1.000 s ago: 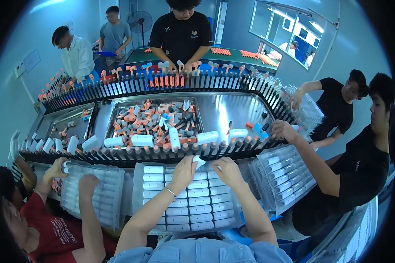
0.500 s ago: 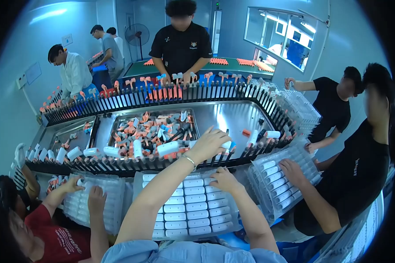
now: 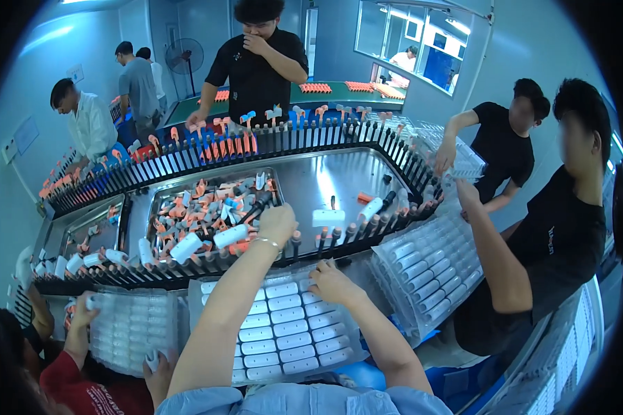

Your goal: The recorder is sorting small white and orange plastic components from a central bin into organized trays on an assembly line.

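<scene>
Before me lies a clear plastic tray (image 3: pixel 199 301) with columns of white oblong casings (image 3: pixel 291 328). My left hand (image 3: pixel 277 225) reaches past it to the near row of black pegs, its back toward me; the fingers are hidden, so any grip cannot be made out. Left of that hand a white casing (image 3: pixel 230 236) sits over the pegs, and to the right another casing (image 3: pixel 329 218) stands on a peg. My right hand (image 3: pixel 331 283) rests at the tray's upper right, fingers bent but apart, touching the end of the right column.
A metal tray (image 3: pixel 278 194) of orange and grey parts lies inside the peg loop. Co-workers' trays flank mine: a left tray (image 3: pixel 128 332) and a right tray (image 3: pixel 429 266). A person's arm (image 3: pixel 495 256) reaches across at right. A black-shirted person (image 3: pixel 259 79) stands opposite.
My view has shifted, moving the scene leftward. My left hand has moved left, away from a white casing it was touching. The right neighbour's hand has left their tray; the person opposite has lifted a hand.
</scene>
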`<action>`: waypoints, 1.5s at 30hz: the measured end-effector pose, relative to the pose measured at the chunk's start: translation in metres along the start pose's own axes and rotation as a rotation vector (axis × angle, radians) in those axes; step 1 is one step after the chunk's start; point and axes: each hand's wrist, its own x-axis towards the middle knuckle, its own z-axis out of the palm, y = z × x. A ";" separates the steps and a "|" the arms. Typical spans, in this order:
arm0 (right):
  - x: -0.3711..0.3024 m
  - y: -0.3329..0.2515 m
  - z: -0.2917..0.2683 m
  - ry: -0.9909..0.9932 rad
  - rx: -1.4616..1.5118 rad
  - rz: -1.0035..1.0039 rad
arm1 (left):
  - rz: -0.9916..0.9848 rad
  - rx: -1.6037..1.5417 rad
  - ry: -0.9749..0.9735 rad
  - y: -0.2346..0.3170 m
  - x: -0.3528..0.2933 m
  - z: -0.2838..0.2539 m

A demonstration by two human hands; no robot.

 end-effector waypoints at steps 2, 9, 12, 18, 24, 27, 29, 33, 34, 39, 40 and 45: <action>-0.009 0.001 -0.009 0.196 0.132 -0.058 | -0.082 -0.131 0.158 -0.007 -0.016 0.000; -0.044 0.015 -0.099 0.664 0.765 0.552 | -0.146 -0.119 0.317 -0.045 -0.069 -0.020; -0.060 0.062 -0.119 0.654 0.177 0.364 | 0.154 -0.278 0.770 -0.033 -0.109 -0.046; -0.019 0.095 -0.134 0.453 -0.110 0.011 | 0.274 -0.547 0.368 -0.044 -0.185 -0.015; 0.053 0.061 -0.131 0.132 -0.032 0.012 | 0.276 -0.383 0.222 -0.047 -0.196 0.023; 0.078 0.043 -0.122 0.060 -0.037 0.097 | 0.254 -0.307 0.157 -0.051 -0.192 0.032; 0.087 0.035 -0.116 0.047 -0.049 0.037 | 0.233 -0.293 0.110 -0.052 -0.189 0.030; 0.096 0.004 -0.090 0.100 -0.087 0.104 | 0.205 -0.155 0.017 -0.052 -0.177 0.027; 0.097 -0.004 -0.082 0.182 -0.090 0.126 | 0.192 -0.160 0.012 -0.048 -0.174 0.025; 0.102 -0.040 -0.053 0.489 -0.295 -0.079 | 0.285 -0.159 -0.029 -0.039 -0.161 0.030; 0.097 -0.055 -0.047 0.567 -0.231 -0.134 | 0.344 -0.144 -0.046 -0.045 -0.162 0.036; 0.027 -0.059 -0.042 0.414 0.274 -0.036 | 0.230 -0.184 -0.140 -0.031 -0.155 0.031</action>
